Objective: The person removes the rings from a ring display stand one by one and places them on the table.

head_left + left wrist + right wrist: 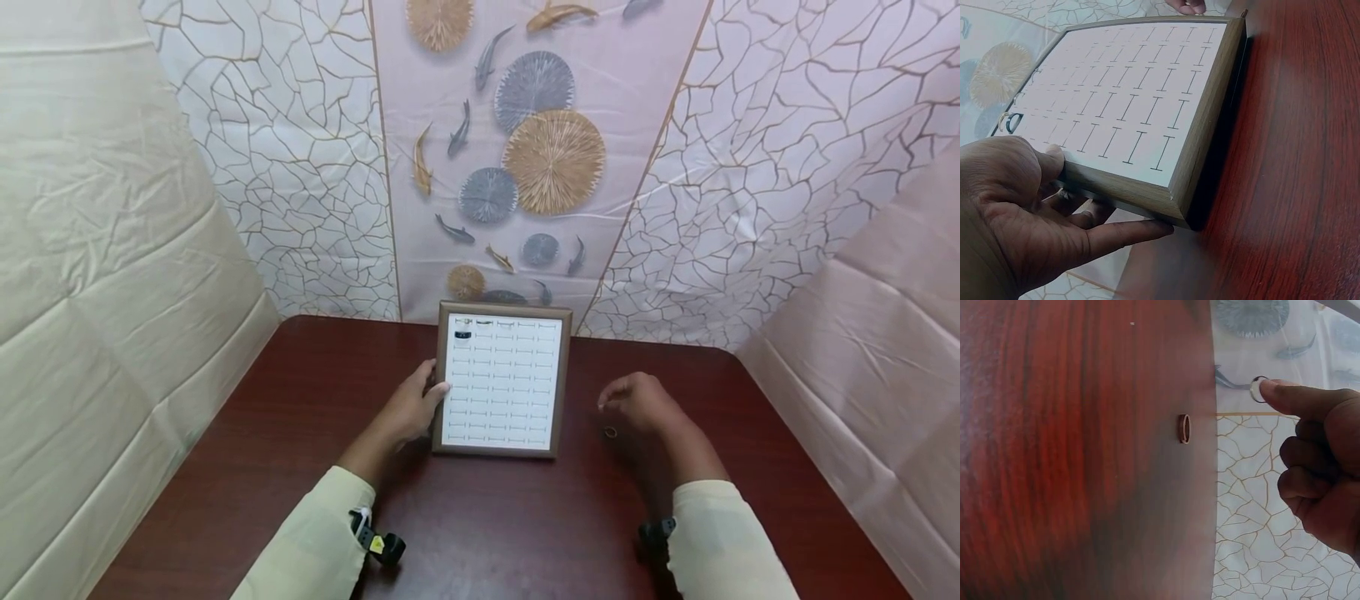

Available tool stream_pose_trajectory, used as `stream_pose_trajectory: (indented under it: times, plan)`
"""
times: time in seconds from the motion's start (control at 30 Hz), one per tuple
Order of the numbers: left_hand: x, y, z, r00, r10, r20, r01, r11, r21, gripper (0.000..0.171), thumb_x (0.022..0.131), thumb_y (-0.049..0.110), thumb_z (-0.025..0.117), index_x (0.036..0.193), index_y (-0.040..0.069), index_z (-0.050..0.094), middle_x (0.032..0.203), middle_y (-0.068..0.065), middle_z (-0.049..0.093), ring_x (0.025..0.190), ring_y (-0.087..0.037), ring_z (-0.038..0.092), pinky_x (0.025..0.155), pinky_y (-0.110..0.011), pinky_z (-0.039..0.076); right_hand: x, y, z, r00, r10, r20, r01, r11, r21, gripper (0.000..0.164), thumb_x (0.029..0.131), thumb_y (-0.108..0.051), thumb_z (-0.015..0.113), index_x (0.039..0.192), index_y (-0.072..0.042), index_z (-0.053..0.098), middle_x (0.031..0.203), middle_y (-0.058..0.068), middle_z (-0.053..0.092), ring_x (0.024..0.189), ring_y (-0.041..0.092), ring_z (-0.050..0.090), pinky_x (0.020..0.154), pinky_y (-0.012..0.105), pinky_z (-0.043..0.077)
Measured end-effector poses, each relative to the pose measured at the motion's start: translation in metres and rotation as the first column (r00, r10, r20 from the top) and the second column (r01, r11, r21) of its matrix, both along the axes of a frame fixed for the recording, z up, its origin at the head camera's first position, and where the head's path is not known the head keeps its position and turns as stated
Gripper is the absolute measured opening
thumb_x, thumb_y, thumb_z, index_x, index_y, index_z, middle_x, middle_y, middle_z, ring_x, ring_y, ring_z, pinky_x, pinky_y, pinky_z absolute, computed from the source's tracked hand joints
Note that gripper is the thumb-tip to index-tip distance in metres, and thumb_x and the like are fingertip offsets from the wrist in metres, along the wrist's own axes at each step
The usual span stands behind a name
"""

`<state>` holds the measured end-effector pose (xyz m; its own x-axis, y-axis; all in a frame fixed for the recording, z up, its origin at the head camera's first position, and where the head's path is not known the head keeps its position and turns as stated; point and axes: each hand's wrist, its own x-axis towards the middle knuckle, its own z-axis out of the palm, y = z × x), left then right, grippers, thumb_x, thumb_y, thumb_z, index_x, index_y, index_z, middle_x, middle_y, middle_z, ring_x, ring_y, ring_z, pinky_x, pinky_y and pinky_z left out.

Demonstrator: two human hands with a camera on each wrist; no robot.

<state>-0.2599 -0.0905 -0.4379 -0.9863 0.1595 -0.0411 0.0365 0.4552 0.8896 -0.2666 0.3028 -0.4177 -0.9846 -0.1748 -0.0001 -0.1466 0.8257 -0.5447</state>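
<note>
- The left hand [411, 407] grips the framed board [502, 387] by its left side, thumb laid over the edge onto the white face, the other fingers partly spread along the frame's side and behind it.
- The right hand [643, 407] pinches a thin, shiny ring [1252, 389] at the thumb tip, the gap all but closed; its lower fingers curl toward the palm.
- The board stands tilted back at the middle of the bench [465, 517], between the hands; its border is brown with a wood-like grain, its sheet flat, white and marked with rows of I-shaped dark lines.
- Thin rings occupy the first three places of its top row; a broad black ring [462, 335] sits below the first.
- A copper-coloured ring [1181, 429], a plain round band, is on the bench near the right hand.
- The bench is smooth, glossy, dark red with streaked grain.
- Creased cloth [555, 167] behind carries fish, fluted discs and crackle lines.
</note>
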Motion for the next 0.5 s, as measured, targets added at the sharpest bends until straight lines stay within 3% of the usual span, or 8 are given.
stream_pose_trajectory:
  times: [0.23, 0.5]
  plan:
    - [0.000, -0.001, -0.002, 1.000, -0.004, 0.007, 0.004, 1.000, -0.007, 0.061, 0.118, 0.025, 0.051, 0.172, 0.011, 0.028, 0.169, -0.024, 0.045, 0.147, -0.041, 0.054, 0.118, -0.062, 0.049, 0.001, -0.005, -0.013, 0.991, -0.002, 0.132, 0.004, 1.000, -0.019, 0.019, 0.096, 0.006, 0.069, 0.085, -0.004, 0.080, 0.086, 0.006, 0.075, 0.077, 0.020, 0.064, 0.066, 0.033, 0.055]
    - [-0.001, -0.001, -0.002, 1.000, -0.011, -0.001, 0.011, 1.000, -0.011, 0.062, 0.118, 0.026, 0.052, 0.173, 0.010, 0.027, 0.169, -0.024, 0.045, 0.148, -0.041, 0.053, 0.118, -0.061, 0.048, -0.001, -0.011, -0.018, 0.987, -0.008, 0.158, -0.001, 0.998, 0.060, 0.017, 0.093, 0.005, 0.071, 0.085, -0.006, 0.081, 0.082, 0.003, 0.075, 0.076, 0.018, 0.063, 0.067, 0.030, 0.053]
